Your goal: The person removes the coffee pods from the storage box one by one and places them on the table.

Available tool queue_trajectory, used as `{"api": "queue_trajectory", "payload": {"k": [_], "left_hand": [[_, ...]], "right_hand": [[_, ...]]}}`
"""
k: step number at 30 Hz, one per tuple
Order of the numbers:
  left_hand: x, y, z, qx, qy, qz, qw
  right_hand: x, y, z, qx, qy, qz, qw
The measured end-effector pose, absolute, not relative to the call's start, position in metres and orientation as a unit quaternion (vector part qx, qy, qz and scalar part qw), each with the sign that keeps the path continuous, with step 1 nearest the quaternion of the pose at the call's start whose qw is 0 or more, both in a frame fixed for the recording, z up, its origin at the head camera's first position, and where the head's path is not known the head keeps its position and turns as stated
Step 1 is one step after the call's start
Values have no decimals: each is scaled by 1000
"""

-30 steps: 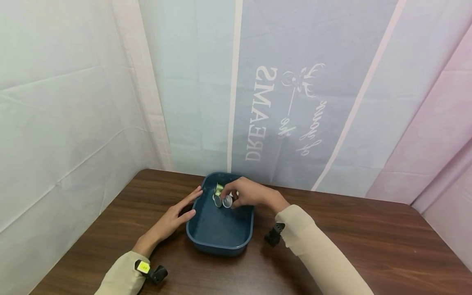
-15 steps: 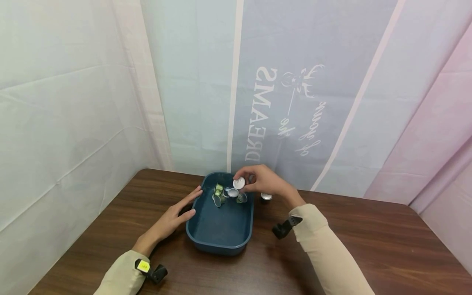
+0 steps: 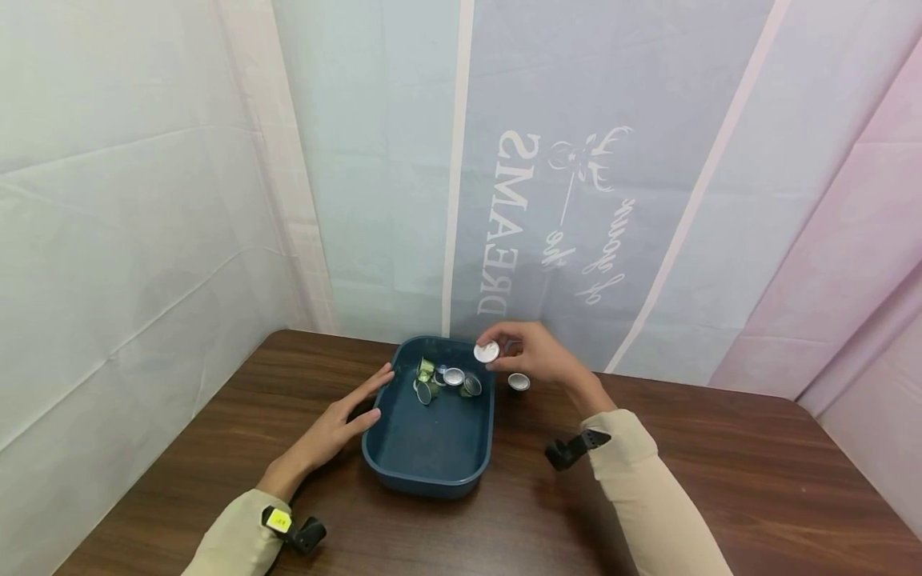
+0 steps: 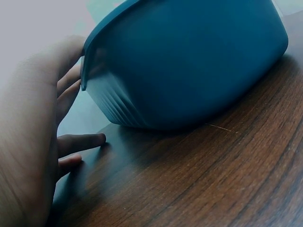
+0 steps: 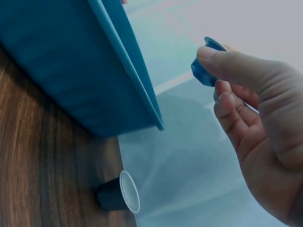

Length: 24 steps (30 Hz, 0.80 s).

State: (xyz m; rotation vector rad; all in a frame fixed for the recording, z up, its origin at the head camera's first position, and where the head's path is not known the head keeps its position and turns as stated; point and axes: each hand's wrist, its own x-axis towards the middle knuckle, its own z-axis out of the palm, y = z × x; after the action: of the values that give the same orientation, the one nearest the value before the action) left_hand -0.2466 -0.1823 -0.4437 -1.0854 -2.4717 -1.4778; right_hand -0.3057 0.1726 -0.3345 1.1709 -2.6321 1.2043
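Right hand (image 3: 536,352) lifts capsule (image 3: 487,351) clear of blue tub (image 3: 432,472), pinching it; left hand (image 3: 338,424) flat, fingers relaxed against tub. Loose pinch risks dropping capsule onto counter (image 3: 720,472).

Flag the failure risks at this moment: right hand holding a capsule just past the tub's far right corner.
1. The right hand only pinches the blue capsule at its fingertips, above the blue tub rim; a slip could drop it back among the capsules in the tub.
2. The capsule on the table stands right below that hand; lowering could knock it over.
3. The left hand merely rests against the tub's side, so a bump could shift the tub.
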Motion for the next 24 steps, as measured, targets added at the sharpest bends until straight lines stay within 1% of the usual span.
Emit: {"api": "queue_trajectory", "payload": {"k": [7,13,19,24], "left_hand": [[-246,-182,-444,-352,-803,-479,36],[-246,-182,-444,-354,-801,-481,40],[-245,-182,-443,-356,-799,-483,41],[-245,-181,-443,-357,-798,-484,40]], "right_hand": [[-302,192,-342,347,-826,442,35],[-293,211,-346,323,-829,452,67],[-273,227,-344,287,-837,460,71],[-269,247,-355,241,-836,486,88]]}}
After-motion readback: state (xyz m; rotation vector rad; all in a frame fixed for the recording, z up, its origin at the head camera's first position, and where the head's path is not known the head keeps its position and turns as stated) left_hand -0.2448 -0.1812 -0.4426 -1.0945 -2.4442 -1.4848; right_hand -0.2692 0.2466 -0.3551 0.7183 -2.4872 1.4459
